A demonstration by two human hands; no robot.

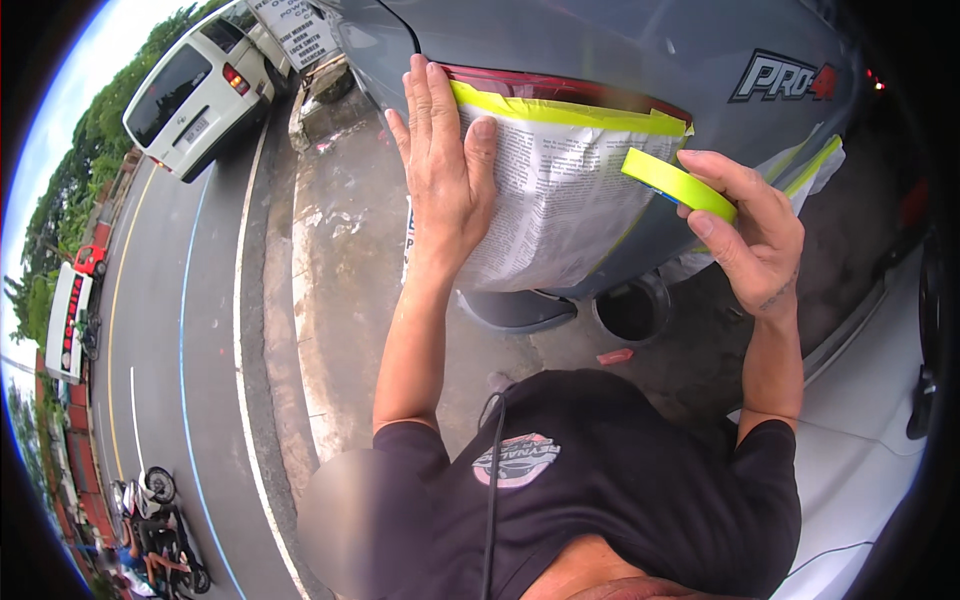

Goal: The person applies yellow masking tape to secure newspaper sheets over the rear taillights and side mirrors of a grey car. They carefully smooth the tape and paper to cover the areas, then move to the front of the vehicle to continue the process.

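Observation:
My left hand lies flat with its fingers pointing up, against the left end of a red tail light and the newspaper sheet below it. The newspaper hangs over the grey vehicle's curved body. A strip of bright yellow masking tape runs along the sheet's top edge, under the light. To the right, my right hand grips a roll of yellow masking tape between thumb and fingers. The roll is just off the sheet's right side. More taped paper shows farther right on the body.
A dark round tub stands on the pavement below the bumper, with a red scrap near it. A white car is close on my right. Left lies a road with a white van and motorcycles.

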